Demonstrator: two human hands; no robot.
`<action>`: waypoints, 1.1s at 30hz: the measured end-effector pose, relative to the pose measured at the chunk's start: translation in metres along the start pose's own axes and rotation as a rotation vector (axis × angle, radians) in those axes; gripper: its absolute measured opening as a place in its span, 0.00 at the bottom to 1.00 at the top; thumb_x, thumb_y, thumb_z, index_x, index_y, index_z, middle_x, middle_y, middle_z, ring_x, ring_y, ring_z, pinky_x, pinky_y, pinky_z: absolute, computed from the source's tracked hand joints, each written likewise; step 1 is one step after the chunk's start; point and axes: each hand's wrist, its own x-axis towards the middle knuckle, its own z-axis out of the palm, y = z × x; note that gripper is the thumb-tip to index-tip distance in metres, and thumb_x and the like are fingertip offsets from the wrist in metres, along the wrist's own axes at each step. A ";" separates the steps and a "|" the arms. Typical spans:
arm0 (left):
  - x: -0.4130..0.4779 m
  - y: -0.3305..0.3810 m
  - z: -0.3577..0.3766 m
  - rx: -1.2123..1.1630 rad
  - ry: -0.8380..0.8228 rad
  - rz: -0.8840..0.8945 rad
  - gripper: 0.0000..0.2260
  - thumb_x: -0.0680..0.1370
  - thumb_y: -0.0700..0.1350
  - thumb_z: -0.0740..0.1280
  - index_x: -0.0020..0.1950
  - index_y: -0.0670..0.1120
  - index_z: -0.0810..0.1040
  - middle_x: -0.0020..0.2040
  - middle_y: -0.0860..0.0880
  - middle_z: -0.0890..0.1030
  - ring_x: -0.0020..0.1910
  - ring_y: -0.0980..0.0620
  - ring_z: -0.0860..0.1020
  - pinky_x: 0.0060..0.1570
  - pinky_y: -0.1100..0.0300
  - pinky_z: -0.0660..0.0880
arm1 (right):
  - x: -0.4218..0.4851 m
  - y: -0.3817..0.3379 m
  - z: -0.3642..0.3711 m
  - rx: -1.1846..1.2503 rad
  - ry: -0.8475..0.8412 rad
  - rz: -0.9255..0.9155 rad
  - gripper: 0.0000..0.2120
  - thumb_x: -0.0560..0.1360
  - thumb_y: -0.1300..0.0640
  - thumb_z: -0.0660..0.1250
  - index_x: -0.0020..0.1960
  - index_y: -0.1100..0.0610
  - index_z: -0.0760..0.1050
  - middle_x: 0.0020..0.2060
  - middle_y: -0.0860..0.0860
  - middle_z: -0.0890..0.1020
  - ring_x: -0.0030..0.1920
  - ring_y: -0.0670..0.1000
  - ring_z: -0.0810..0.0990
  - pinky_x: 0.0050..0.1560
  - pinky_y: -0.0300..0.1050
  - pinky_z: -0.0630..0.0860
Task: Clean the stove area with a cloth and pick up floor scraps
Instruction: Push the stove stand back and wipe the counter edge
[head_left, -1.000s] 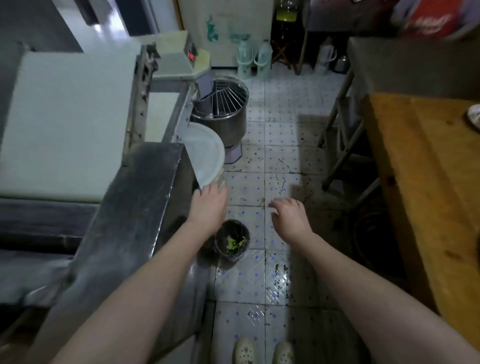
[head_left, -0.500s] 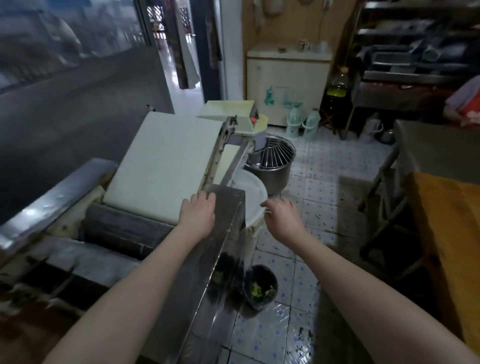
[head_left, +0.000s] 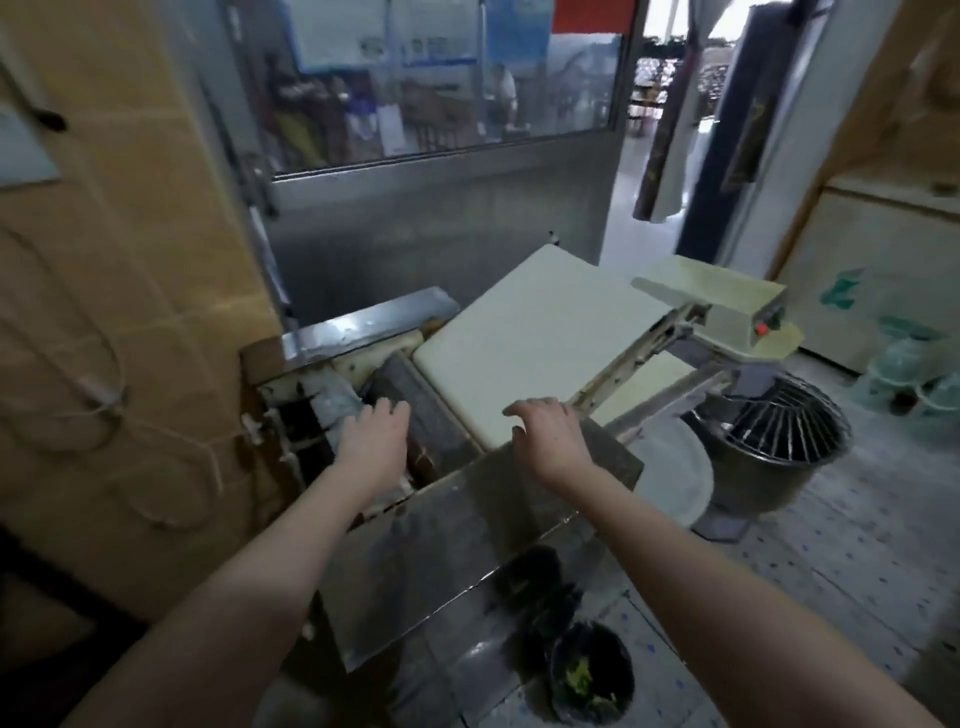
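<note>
The right hand (head_left: 550, 441), grip wide, maybe touches the near edge of the white board (head_left: 540, 343) (it's blurry). The left hand (head_left: 371, 441), grip wide, holds nothing just left of it. Some green scraps (head_left: 577, 677) sit in the near bucket (head_left: 592, 631) on the floor.

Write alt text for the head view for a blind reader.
Two arms reach out: the open left hand over a dark gap in a steel machine, the open right hand at the near edge of its white board. A bucket of green scraps stands on the tiled floor.
</note>
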 end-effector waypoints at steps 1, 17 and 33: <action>-0.009 -0.009 0.001 -0.002 -0.006 -0.050 0.17 0.77 0.41 0.60 0.66 0.46 0.64 0.62 0.44 0.71 0.61 0.42 0.71 0.56 0.49 0.69 | 0.006 -0.007 0.003 0.014 -0.015 -0.045 0.17 0.77 0.60 0.59 0.64 0.52 0.73 0.62 0.51 0.77 0.64 0.55 0.70 0.65 0.51 0.62; -0.224 -0.152 0.017 -0.010 -0.053 -0.737 0.13 0.78 0.41 0.57 0.63 0.46 0.67 0.60 0.44 0.72 0.59 0.42 0.73 0.56 0.48 0.72 | 0.008 -0.206 0.064 0.051 -0.230 -0.718 0.15 0.75 0.59 0.59 0.61 0.53 0.73 0.58 0.53 0.78 0.62 0.57 0.71 0.63 0.53 0.66; -0.471 -0.275 0.029 0.000 0.014 -1.123 0.15 0.77 0.41 0.58 0.64 0.47 0.67 0.59 0.44 0.73 0.58 0.41 0.73 0.55 0.47 0.69 | -0.119 -0.448 0.122 0.120 -0.365 -1.067 0.14 0.76 0.61 0.58 0.59 0.55 0.75 0.56 0.54 0.78 0.60 0.58 0.72 0.60 0.52 0.65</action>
